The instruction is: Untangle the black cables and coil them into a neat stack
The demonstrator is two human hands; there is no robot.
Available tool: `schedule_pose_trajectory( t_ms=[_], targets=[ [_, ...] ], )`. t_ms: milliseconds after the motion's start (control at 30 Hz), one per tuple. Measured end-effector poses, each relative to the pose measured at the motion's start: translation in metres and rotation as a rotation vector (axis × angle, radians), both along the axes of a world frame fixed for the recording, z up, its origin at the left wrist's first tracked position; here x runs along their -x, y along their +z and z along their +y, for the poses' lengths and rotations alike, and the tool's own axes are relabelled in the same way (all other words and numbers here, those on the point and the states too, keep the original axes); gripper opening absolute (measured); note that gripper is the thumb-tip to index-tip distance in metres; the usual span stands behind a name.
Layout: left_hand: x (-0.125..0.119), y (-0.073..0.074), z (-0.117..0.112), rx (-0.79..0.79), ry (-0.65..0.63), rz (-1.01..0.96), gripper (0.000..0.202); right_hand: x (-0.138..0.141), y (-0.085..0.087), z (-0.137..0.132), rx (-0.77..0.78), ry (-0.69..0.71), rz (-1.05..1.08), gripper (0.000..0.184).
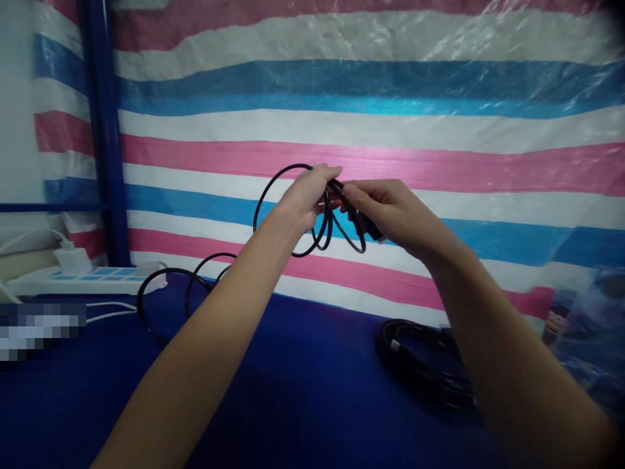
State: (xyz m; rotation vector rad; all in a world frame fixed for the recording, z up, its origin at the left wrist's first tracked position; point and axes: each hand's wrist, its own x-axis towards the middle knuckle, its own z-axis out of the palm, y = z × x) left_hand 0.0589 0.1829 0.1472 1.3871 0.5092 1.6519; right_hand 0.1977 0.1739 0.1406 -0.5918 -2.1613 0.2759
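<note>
My left hand (312, 192) is closed around loops of a thin black cable (263, 195), held up in front of the striped sheet. Close on its right, my right hand (383, 205) pinches the same cable between thumb and fingers. A dark block-like piece, perhaps the cable's plug (371, 228), shows under the right hand; its shape is mostly hidden. Several loops hang below and between the hands. More black cable (140, 299) curves over the blue surface, partly behind my left forearm.
A coiled, thicker black cable (415, 371) lies on the blue surface (303, 378) at right, partly behind my right forearm. A white power strip (112, 283) with a plug (73, 257) sits at left beside a blue post (105, 130). Clear plastic packaging (590, 326) stands far right.
</note>
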Motion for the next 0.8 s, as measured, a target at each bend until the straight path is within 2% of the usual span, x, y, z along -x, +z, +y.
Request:
schedule_pose_trajectory(
  t_ms=[100, 167, 300, 367, 467, 533, 633, 733, 800],
  targets=[
    [0.003, 0.000, -0.003, -0.060, -0.073, -0.003, 0.028, -0.003, -0.004, 0.006, 0.065, 0.112, -0.054, 0.037],
    [0.003, -0.001, -0.005, -0.092, -0.128, 0.086, 0.036, -0.002, -0.006, 0.009, 0.154, 0.218, -0.043, 0.034],
    [-0.005, -0.004, -0.010, -0.113, -0.238, 0.246, 0.028, 0.001, -0.008, 0.010, 0.305, 0.396, 0.088, 0.031],
    [-0.008, -0.004, -0.013, -0.148, -0.228, 0.275, 0.025, 0.003, -0.007, 0.006, 0.350, 0.421, 0.156, 0.027],
    [-0.009, -0.001, -0.017, -0.180, -0.086, 0.364, 0.028, 0.006, -0.004, 0.000, 0.405, 0.443, 0.212, 0.022],
    [-0.006, 0.003, -0.017, -0.170, 0.048, 0.401, 0.041, 0.009, -0.003, -0.002, 0.411, 0.436, 0.253, 0.022],
    [0.003, 0.010, -0.020, -0.105, 0.247, 0.366, 0.056, 0.009, 0.001, 0.000, 0.374, 0.336, 0.350, 0.025],
    [0.015, 0.018, -0.032, -0.063, 0.423, 0.441, 0.046, 0.001, 0.006, 0.005, 0.318, 0.229, 0.448, 0.023],
    [0.023, 0.023, -0.044, -0.206, 0.545, 0.533, 0.028, -0.006, 0.009, 0.005, 0.332, 0.234, 0.511, 0.020]
  ],
)
